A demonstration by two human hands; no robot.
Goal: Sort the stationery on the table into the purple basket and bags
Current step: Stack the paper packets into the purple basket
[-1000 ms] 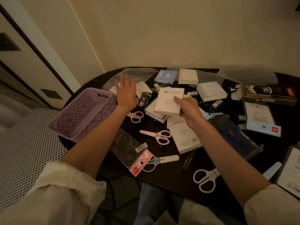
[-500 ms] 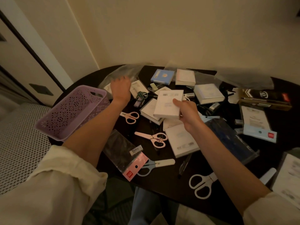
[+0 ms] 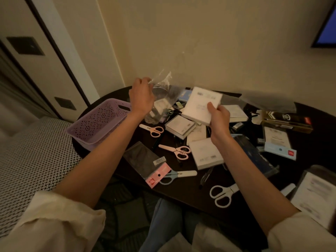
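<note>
Stationery, mixed lot, strewn on a dark round bench (image 3: 192,190). Item in hand: white pad (image 3: 201,104), flat and rectangular, raised above the clutter, pinched at its lower corner by the right hand (image 3: 219,118), thumb on the upper face, fingers curled beneath; long axis runs roughly 7 to 1 o'clock. Receiving item: clear bag (image 3: 160,99), crumpled, gripped at its top edge by the left hand (image 3: 141,96), fingers closed on the plastic; lower part of the bag hangs down to the bench. Key relation: bag lies at 9 o'clock from the pad, just beside it but apart; bag mouth not clearly visible, so cannot tell whether it is open. Judgement: next move is likely to feed the pad short edge first toward 9 o'clock into the bag, right hand being the carrier, left hand needing to spread the mouth. Purple basket (image 3: 98,122): at 8 o'clock from the left hand, at the bench's left edge, contents not visible. Remaining on bench: pink scissors (image 3: 175,150), further pink, blue and white scissors, more white pads, boxed goods.
</note>
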